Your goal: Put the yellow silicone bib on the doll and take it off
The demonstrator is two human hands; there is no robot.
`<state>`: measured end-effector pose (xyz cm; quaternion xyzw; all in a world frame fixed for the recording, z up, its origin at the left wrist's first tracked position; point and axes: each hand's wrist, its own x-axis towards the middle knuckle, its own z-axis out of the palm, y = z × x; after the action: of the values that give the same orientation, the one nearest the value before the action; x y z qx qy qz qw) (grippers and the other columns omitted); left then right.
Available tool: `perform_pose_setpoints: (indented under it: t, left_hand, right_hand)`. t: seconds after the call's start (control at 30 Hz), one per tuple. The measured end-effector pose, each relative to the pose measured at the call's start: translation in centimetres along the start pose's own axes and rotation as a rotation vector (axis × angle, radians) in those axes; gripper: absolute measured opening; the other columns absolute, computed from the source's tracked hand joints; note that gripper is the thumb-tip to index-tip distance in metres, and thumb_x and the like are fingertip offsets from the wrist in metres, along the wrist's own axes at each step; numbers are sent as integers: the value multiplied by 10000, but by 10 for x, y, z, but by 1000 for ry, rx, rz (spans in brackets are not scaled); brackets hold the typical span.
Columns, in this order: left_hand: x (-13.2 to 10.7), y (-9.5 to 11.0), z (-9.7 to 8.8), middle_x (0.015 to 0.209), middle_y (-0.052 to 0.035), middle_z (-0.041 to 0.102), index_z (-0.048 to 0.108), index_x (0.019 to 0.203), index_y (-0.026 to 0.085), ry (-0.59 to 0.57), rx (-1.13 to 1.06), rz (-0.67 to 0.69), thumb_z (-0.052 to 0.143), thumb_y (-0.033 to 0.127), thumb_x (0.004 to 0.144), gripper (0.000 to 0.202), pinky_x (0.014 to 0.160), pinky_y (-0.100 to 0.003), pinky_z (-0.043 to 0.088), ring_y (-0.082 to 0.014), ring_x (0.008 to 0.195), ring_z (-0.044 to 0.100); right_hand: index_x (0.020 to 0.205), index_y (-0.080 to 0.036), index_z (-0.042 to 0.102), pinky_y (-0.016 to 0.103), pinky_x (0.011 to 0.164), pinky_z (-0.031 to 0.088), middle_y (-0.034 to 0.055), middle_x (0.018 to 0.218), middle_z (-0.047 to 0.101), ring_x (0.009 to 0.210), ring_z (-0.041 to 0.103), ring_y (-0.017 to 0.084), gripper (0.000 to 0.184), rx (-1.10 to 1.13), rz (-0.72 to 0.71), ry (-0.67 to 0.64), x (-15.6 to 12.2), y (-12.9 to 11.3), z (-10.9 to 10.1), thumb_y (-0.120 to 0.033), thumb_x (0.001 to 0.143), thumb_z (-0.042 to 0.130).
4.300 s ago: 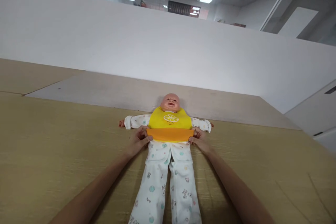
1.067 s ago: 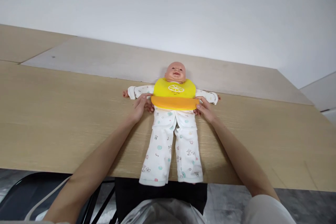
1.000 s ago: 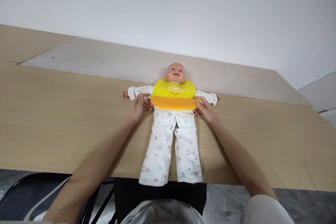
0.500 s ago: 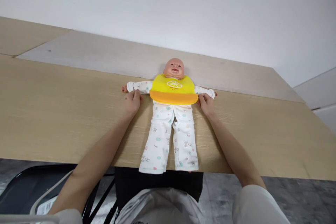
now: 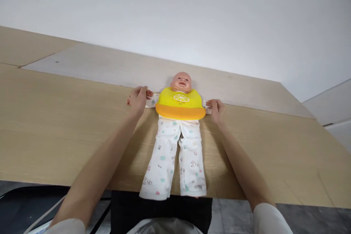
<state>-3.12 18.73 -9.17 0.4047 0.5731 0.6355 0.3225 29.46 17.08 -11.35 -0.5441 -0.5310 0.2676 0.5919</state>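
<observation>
I'm seeing the doll (image 5: 177,128) lying face-up, trousers (image 5: 160,164) reaching the worktop's (image 5: 68,124) near edge, probably keeping its upper body within reach. Flanking the bib (image 5: 180,108) on its chest, my left hand (image 5: 138,98) and right hand (image 5: 217,111) are curling loosely over its sleeves (image 5: 153,101); whether they're pinching cloth, I can't tell.

No text seems readable here.

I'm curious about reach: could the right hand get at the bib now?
Likely yes: the right hand is close beside the bib, with only a bit of sleeve showing between them.
</observation>
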Motion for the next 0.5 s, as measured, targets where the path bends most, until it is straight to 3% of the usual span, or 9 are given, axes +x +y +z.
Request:
perform_pose_setpoints:
  t: [0.13,0.2,0.27,0.37,0.5]
  left_hand:
    - [39,17,35,841,-78,671,598,743,166,9,-200,-188,524,297,733,151,709,-256,489,-153,741,610]
    - [54,18,49,876,-84,647,609,817,170,-8,-243,-354,534,307,733,178,704,-260,487,-156,744,600]
    - [65,15,59,882,-106,625,610,879,174,-96,-244,-498,539,365,756,238,667,-295,495,-190,730,605]
    - [77,6,71,869,-138,625,585,974,167,-243,-184,-642,552,440,770,342,597,-342,492,-249,694,621]
    - [86,-10,83,794,-128,632,548,1079,130,-335,-184,-676,566,407,759,424,542,-354,487,-251,601,605]
  right_hand:
    - [857,-135,640,270,823,533,80,897,704,877,665,156,256,164,220,15,49,-9,31,-372,843,544]
    - [834,-134,621,257,791,534,80,859,699,831,668,152,223,230,418,-20,72,-9,50,-342,858,544]
    - [836,-140,609,248,717,529,75,814,685,756,656,148,233,236,581,-60,89,-5,67,-357,881,536]
    - [910,-139,623,275,687,529,81,835,688,744,651,170,279,248,705,-174,100,4,83,-403,893,534]
    - [1060,-129,655,327,788,539,95,932,708,832,672,203,405,362,723,-397,92,8,84,-459,919,467]
